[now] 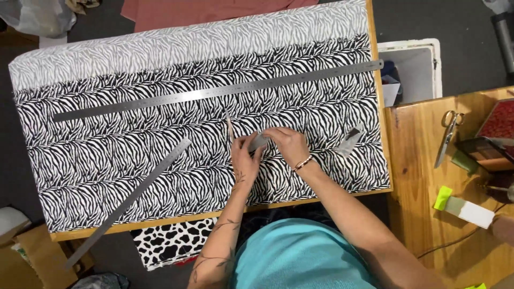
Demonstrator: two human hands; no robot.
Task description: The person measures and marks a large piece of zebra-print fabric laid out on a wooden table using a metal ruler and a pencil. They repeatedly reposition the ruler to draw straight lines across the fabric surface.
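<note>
Grey flat card (258,142) between left hand (243,155) and right hand (289,144)

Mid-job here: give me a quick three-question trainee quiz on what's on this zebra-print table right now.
1. True or false: the long steel ruler lies across the zebra fabric.
2. What do the left hand and right hand hold between them?
3. Where are the scissors? A) on the fabric B) on the wooden side table C) on the floor

Key: 1 true; 2 a small grey piece; 3 B
</note>
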